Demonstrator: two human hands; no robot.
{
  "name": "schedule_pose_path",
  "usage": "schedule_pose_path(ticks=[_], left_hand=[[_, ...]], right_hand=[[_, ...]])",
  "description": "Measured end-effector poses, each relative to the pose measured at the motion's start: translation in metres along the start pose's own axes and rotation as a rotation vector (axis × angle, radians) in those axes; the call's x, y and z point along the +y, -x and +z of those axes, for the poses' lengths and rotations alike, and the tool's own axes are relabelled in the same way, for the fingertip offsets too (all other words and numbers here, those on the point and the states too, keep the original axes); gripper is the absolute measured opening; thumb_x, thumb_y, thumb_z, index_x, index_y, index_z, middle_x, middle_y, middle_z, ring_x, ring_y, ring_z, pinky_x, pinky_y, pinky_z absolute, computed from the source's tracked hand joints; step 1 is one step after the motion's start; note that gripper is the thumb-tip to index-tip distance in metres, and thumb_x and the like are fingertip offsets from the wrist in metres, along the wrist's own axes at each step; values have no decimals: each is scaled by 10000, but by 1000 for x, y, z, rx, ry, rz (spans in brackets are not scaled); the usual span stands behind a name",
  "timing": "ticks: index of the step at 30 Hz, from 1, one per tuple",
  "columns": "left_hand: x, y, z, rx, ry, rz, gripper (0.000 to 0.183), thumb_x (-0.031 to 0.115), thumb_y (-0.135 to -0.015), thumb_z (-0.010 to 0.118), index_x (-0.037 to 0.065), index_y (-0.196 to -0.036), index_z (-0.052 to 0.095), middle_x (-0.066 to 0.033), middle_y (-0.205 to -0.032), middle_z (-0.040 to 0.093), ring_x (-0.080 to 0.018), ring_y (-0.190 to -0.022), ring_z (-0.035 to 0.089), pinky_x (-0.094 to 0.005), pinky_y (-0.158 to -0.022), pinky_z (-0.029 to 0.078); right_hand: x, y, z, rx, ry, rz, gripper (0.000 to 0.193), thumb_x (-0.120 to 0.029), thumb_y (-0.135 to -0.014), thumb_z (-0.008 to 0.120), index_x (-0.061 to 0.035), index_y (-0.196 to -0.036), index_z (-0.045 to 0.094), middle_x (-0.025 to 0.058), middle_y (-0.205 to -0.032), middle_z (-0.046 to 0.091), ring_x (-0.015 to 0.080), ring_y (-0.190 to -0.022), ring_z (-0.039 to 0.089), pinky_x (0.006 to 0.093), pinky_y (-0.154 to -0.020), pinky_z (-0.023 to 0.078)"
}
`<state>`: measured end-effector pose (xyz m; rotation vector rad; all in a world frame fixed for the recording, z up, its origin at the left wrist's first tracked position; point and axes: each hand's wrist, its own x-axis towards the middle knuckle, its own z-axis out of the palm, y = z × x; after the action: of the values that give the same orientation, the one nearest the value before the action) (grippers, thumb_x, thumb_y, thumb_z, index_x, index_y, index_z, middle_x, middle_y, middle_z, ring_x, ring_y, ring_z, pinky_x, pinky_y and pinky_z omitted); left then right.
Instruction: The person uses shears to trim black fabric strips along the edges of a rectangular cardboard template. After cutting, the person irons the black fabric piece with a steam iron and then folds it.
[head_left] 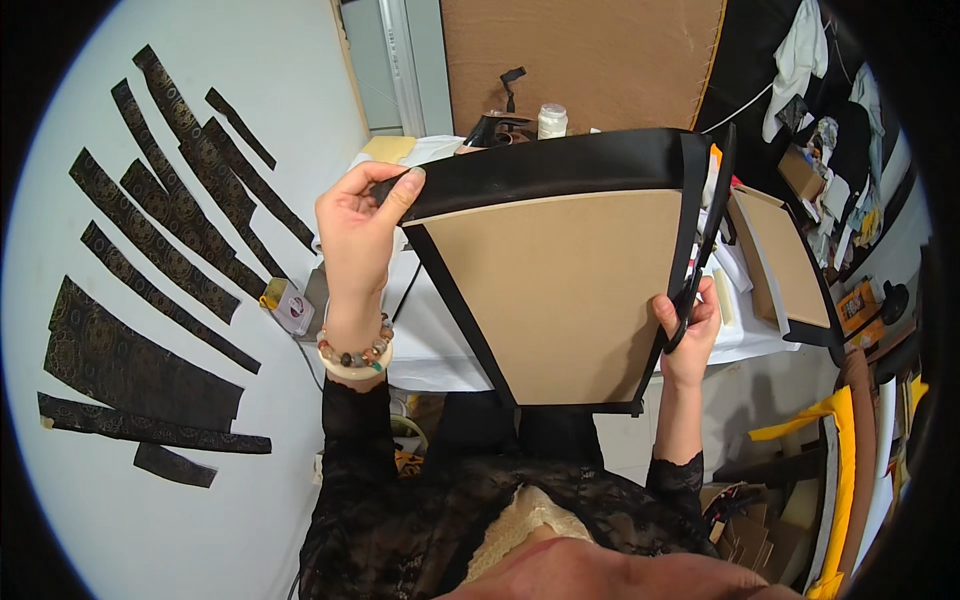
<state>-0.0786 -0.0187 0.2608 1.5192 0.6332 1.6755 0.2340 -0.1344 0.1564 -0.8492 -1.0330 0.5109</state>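
Observation:
A tan, tapered panel (560, 300) with black edging is held up in front of me, wide end away. A smooth black leather-like flap (550, 168) runs along its far edge. My left hand (358, 212) pinches that flap at the far left corner, thumb on top. On the right side, my right hand (692, 318) grips the panel's edge together with a loose black strip (712, 230) that curves upward. The fingers behind the panel are partly hidden.
Beneath the panel is a white-covered table (430, 360), with a white jar (552, 122) at its back. Dark patterned pieces (140, 350) hang on the white wall at left. Another tan-and-black piece (785, 260) lies at right, near yellow-edged material (840, 480).

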Motion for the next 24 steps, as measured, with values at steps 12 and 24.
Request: schedule_pose_path(ticks=[12, 24], left_hand=[[-85, -65, 69, -867, 1224, -216, 474, 409, -994, 329, -6, -1182, 461, -227, -1215, 462, -333, -1140, 484, -496, -1058, 353], [-49, -90, 102, -1210, 1147, 73, 632, 373, -1059, 73, 69, -757, 538, -72, -693, 555, -271, -758, 584, -417, -897, 487]], right_hand=[[-3, -57, 4, -341, -149, 111, 409, -50, -735, 829, -78, -954, 484, 12, -843, 665, 44, -690, 580, 189, -618, 446], [-27, -91, 95, -430, -239, 71, 333, -139, -784, 815, -99, -902, 506, -23, -748, 609, 27, -670, 544, 173, -616, 422]])
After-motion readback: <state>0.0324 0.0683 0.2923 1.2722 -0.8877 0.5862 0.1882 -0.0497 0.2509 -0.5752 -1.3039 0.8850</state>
